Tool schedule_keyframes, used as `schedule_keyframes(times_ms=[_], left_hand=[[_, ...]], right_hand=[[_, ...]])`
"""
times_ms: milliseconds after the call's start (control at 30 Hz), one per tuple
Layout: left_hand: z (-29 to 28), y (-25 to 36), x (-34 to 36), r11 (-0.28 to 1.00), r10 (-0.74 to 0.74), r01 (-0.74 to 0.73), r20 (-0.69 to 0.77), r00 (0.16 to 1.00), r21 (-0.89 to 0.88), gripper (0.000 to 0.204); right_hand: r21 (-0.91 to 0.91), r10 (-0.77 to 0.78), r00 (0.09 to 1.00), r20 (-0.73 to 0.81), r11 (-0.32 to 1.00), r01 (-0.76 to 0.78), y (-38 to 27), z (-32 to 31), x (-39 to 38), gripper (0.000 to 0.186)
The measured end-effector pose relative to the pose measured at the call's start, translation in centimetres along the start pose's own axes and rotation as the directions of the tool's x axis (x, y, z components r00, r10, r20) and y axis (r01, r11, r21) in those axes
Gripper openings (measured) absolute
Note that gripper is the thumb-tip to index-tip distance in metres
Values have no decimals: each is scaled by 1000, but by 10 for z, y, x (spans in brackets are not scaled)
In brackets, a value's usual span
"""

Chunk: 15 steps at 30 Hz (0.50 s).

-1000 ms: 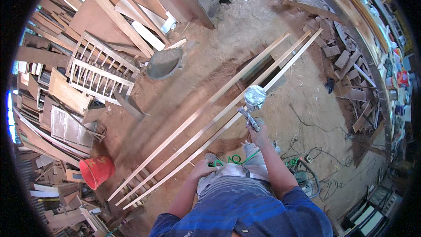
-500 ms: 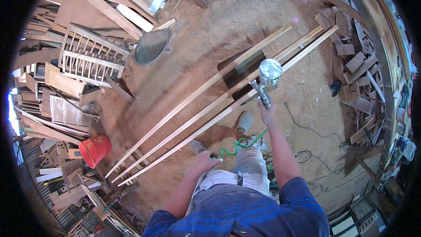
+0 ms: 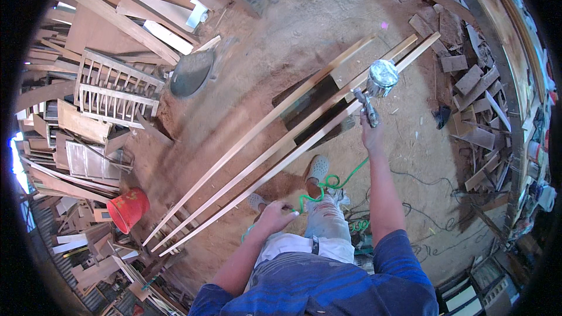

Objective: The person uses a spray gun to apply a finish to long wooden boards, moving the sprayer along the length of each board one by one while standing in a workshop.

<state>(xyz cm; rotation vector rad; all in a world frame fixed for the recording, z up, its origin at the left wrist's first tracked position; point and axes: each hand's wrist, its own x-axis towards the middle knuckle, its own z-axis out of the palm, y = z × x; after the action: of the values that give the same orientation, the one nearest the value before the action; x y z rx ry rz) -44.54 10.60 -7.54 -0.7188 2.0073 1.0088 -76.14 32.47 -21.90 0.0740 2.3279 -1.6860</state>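
Dusty earthen floor (image 3: 257, 41) forms the work surface, with stacked timber along its left side. Nearest the body, the left hand (image 3: 277, 216) is positioned in front of the waist, fingers bent, just beside a green coiled hose (image 3: 333, 186); whether it grips the hose cannot be told. The right hand (image 3: 371, 131), well apart from the left, extends forward and is closed around the handle of a metal spray gun (image 3: 366, 105). The gun's coated cup (image 3: 382, 76) overlaps the nearest of three long wooden strips (image 3: 287, 138) in view; contact cannot be confirmed. These strips run diagonally, side by side with gaps between them. Left of their near ends, a red bucket (image 3: 128, 209) sits tilted. Farther off are a slatted wooden frame (image 3: 119, 100), a round dark basin (image 3: 191, 74) and, at right, heaped wood offcuts (image 3: 468, 82).
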Motion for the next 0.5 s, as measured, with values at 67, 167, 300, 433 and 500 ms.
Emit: schedule_keyframes(times_ms=[67,167,300,433,500], left_hand=[[-3,9,1,1000,-8,8,17,1000,-21,54],[-2,14,5,999,24,-24,-9,1000,-39,52],[-7,27,6,996,66,-69,-44,997,-61,50],[-10,42,6,993,80,-84,-56,995,-81,48],[-8,41,6,991,103,-108,-69,992,-80,47]], right_hand=[[-7,34,999,-43,999,-34,-4,-6,13,29],[-32,33,996,-81,999,-35,-10,-13,33,31],[-60,-53,979,-194,997,42,-19,-21,50,28],[-53,-54,974,-219,998,44,-14,-40,72,30],[-46,-67,974,-218,997,59,-18,-42,79,31]])
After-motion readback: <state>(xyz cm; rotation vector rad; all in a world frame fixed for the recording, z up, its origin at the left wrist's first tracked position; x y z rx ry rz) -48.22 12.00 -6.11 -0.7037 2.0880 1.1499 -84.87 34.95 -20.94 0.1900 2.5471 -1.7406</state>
